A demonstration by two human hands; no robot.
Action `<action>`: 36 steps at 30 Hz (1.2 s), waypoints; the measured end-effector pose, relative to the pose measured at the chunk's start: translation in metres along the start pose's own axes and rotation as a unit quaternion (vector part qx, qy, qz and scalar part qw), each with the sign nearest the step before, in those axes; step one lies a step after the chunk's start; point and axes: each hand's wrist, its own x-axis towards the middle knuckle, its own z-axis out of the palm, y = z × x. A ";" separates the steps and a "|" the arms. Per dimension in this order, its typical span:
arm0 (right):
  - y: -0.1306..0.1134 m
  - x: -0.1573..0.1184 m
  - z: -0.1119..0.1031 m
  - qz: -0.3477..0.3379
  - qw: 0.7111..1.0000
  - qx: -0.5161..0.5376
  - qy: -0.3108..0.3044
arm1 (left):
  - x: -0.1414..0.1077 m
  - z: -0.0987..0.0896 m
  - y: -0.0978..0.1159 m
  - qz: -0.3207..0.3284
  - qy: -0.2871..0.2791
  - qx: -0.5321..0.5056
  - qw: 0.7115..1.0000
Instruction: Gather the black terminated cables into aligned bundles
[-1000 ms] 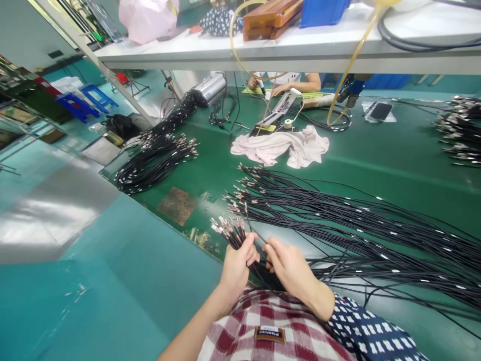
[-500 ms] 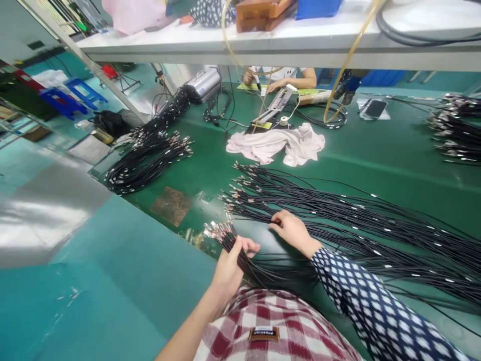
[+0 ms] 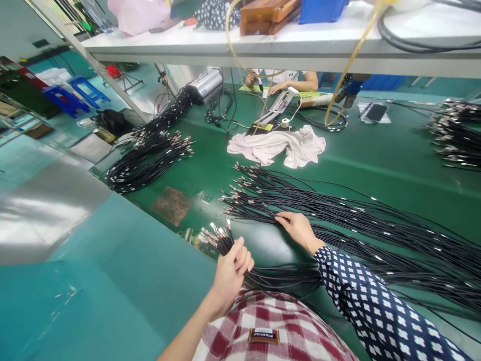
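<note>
My left hand (image 3: 233, 265) is wrapped around a bundle of black cables (image 3: 224, 244). The bundle's metal end terminals fan out above the fist, and its lengths trail right across the front of the bench. To the right, my right hand (image 3: 299, 231) pinches at the near edge of a wide spread of black cables (image 3: 338, 210), with thumb and forefinger together on a cable there. Exactly how many strands it grips is hidden. Those cables run off to the right, carry small white labels, and have their terminals at the left end.
A crumpled white cloth (image 3: 278, 145) lies behind the cables. Coiled cables (image 3: 146, 165) sit left, another bundle (image 3: 456, 133) at far right, beside a phone (image 3: 377, 113). A shelf (image 3: 263, 57) crosses above; beyond it, a co-worker's hand (image 3: 278, 86) rests on the bench.
My left hand has closed its fingers fully round the bundle and tilted it slightly left. My right hand has moved slightly right, its fingertips now pinching at the cable spread's edge.
</note>
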 end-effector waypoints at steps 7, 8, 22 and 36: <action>-0.015 -0.021 -0.018 -0.002 0.981 0.192 -0.022 | 0.001 0.004 0.002 0.002 0.018 0.002 1.000; -0.017 -0.028 -0.021 0.004 0.975 0.222 -0.026 | 0.001 0.005 0.002 0.005 0.019 0.006 1.000; 0.008 -0.164 -0.009 0.014 0.944 0.329 0.023 | 0.009 0.009 0.003 0.008 0.053 0.008 0.999; 0.013 -0.201 -0.009 -0.039 0.965 0.259 -0.018 | 0.005 0.007 0.009 -0.018 0.015 0.043 0.999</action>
